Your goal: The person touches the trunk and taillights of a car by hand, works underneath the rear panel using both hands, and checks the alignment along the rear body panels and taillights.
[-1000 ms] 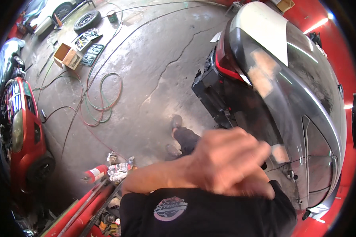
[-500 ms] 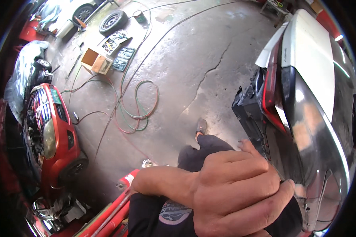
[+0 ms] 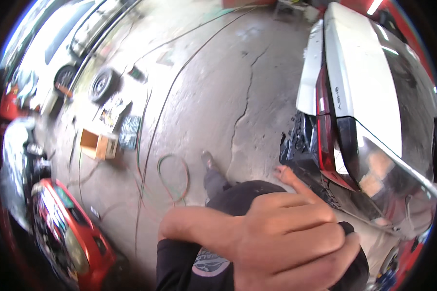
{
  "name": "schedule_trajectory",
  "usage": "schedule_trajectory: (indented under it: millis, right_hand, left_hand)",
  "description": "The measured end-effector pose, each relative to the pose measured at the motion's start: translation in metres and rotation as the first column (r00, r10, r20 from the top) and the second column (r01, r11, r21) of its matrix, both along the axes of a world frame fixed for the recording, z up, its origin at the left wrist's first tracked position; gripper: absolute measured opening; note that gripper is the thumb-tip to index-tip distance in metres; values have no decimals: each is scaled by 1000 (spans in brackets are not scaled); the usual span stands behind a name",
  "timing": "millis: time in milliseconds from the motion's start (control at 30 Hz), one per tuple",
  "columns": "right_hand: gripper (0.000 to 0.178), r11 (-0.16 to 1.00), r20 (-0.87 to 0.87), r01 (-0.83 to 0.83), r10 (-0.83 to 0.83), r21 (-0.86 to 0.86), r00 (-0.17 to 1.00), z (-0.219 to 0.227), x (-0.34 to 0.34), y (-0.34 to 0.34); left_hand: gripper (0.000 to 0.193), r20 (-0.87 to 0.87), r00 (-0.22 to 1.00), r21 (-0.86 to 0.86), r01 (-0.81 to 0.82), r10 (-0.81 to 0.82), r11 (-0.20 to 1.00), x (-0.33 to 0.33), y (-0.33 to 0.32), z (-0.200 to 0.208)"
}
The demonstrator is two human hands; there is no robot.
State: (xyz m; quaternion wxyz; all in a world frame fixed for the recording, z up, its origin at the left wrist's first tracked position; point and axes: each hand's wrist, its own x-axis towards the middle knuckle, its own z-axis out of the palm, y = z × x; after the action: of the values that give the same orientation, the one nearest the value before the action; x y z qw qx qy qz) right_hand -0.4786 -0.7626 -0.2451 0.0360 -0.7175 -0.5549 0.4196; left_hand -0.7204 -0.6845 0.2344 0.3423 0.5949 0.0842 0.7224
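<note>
My left hand [image 3: 291, 237] is raised close in front of me, its fingers curled tightly over toward the palm. Whatever they may hold is hidden behind the knuckles. Lower down, my right hand [image 3: 286, 174] hangs out beside my body with its fingers apart and nothing visible in them. Closest to it is the rear of a white and dark car [image 3: 359, 82], whose bumper area shows exposed black parts [image 3: 301, 138]. One shoe [image 3: 207, 159] shows on the concrete floor.
At left are an orange-red car front [image 3: 75, 228] and a plastic-covered vehicle [image 3: 17, 169]. A cardboard box [image 3: 104, 147], a tool case [image 3: 129, 132], a loose wheel [image 3: 103, 85] and looping hoses [image 3: 187, 177] lie on the floor. A white car [image 3: 58, 39] stands farther back.
My view has turned and shifted, and the floor items now appear farther left. My right hand and forearm show more fully beside the car. The left hand stays raised and curled.
</note>
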Motion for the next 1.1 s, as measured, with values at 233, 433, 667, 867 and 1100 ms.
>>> schedule_trajectory:
  millis: [233, 433, 667, 867, 1100]
  right_hand:
    - [44, 915, 61, 351, -346, -202, 936, -51, -33, 7]
    - [41, 931, 23, 347, -352, 115, 936, -84, -79, 69]
    - [43, 842, 18, 534, -535, -76, 845, -40, -76, 155]
    - [41, 724, -21, 608, -649, -326, 761, -77, -27, 226]
    - [41, 914, -6, 400, -400, 69, 916, -174, 51, 372]
  left_hand:
    - [27, -117, 975, -32, 187, -189, 982, -58, 115, 18]
    - [44, 4, 868, 273, 476, -496, 836, -54, 214, 16]
    - [59, 213, 817, 251, 484, -536, 838, -21, 306, -13]
    - [41, -250, 778, 90, 612, -577, 786, 9, 399, -31]
    - [26, -600, 600, 27, 677, -529, 736, 123, 512, -18]
